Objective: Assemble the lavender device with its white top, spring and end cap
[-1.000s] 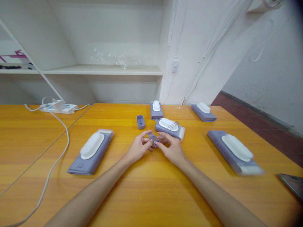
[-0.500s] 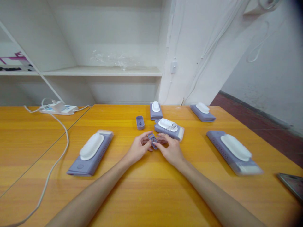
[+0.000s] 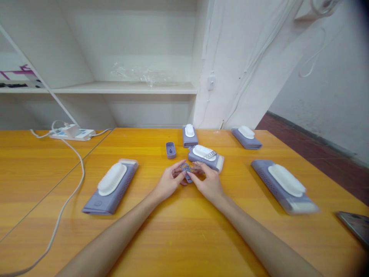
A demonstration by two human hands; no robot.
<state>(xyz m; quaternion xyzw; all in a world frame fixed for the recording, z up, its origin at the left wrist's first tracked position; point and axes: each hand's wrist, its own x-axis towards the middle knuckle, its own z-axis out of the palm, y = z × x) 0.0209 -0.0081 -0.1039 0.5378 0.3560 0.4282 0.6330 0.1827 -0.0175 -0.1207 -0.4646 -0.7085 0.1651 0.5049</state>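
Between my two hands is a small purple-grey plastic part (image 3: 188, 176) with openings in it. My left hand (image 3: 169, 180) pinches its left side, while my right hand (image 3: 208, 181) grips the right side with thumb and fingers. A thin metal spring (image 3: 210, 155) extends from near my right fingers across a white brush (image 3: 201, 151) on a purple-grey casing just behind. How the spring's near end is held is hidden by my fingers. A small open purple-grey cup-like piece (image 3: 170, 150) stands beyond my left hand.
Similar brush units lie at the left (image 3: 112, 184), back (image 3: 189, 134), back right (image 3: 247, 137) and right (image 3: 284, 184). A white cable (image 3: 82, 173) runs along the left from a power strip (image 3: 72, 133). A phone-like dark slab (image 3: 353, 225) lies at the right edge.
The small plastic part has tilted slightly between my fingers, and the spring has shifted a little. Both hands stay nearly in place; the other things have not moved.
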